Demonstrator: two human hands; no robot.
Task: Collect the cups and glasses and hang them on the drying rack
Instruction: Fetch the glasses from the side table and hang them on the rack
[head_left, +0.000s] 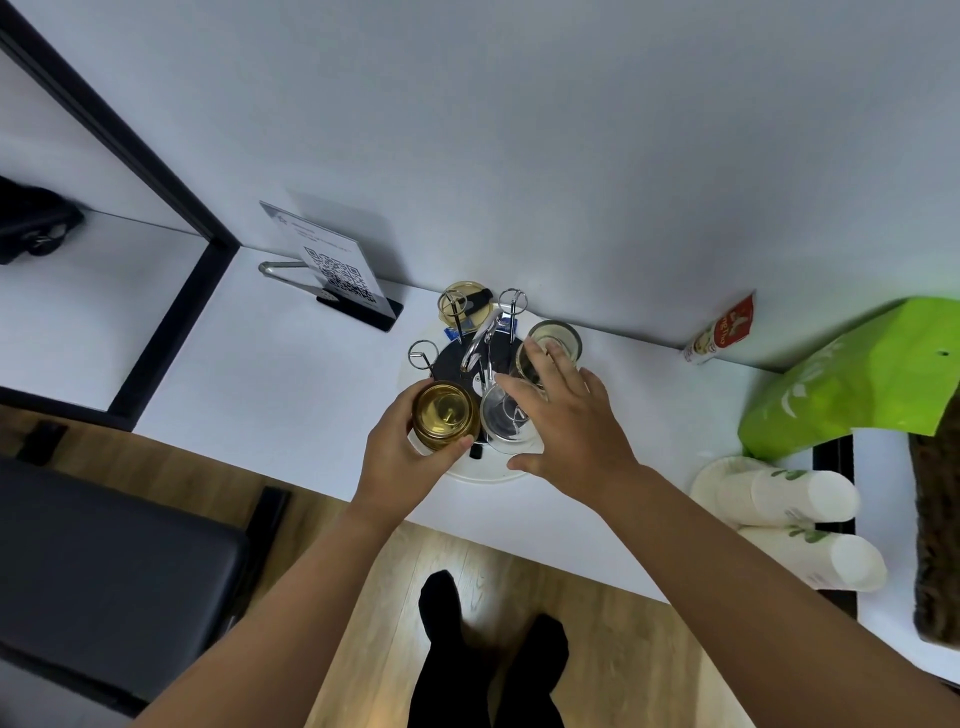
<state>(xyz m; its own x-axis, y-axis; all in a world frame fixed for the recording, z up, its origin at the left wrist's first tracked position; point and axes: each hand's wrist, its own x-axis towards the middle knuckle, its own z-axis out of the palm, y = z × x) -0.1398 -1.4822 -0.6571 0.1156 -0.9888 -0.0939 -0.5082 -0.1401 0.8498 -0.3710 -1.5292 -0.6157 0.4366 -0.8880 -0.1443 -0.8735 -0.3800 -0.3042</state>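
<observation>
A round drying rack with chrome wire pegs stands on a white tray on the white table. My left hand grips an amber glass upside down at the rack's near left side. A clear glass sits inverted beside it. My right hand hovers with fingers spread over the clear glass, fingertips touching another clear glass at the rack's right. A further amber glass hangs at the back.
A QR-code sign and metal tongs lie to the left of the rack. A carton leans against the wall. A green bag and stacked paper cups fill the right. A dark chair stands at the lower left.
</observation>
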